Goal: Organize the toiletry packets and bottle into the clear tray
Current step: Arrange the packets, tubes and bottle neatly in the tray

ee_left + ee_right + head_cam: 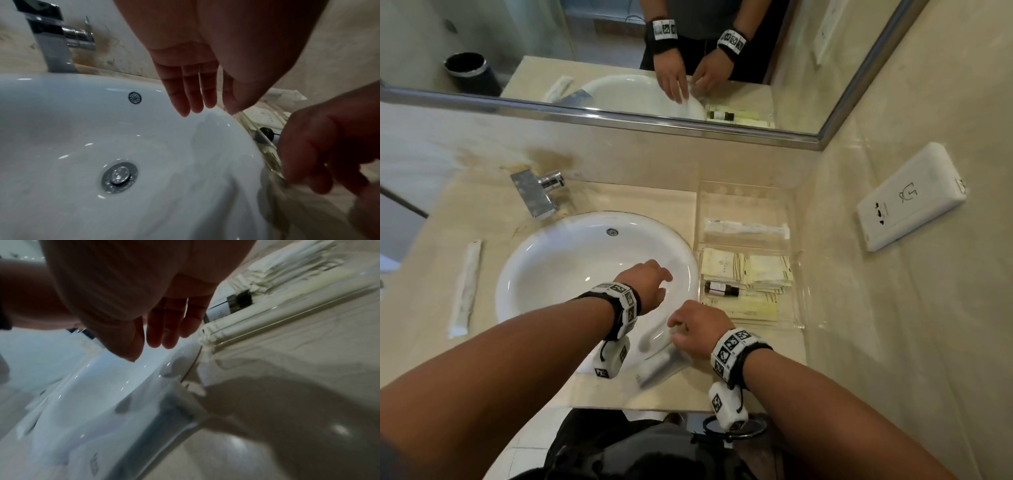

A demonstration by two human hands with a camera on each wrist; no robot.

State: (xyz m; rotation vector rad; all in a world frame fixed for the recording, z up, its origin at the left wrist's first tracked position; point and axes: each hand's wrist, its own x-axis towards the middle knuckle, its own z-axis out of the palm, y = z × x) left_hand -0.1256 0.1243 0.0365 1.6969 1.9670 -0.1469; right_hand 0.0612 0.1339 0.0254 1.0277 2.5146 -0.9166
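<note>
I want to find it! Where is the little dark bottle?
In the head view, the bottle lies on its side in the clear tray, right of the sink, among the pale packets.

The sink bowl (558,270) lies open under the left hand (645,284), while to its right the clear tray (799,274) crowds the table up to the side wall (893,308), its back compartment holding only one long packet (746,229).
</note>
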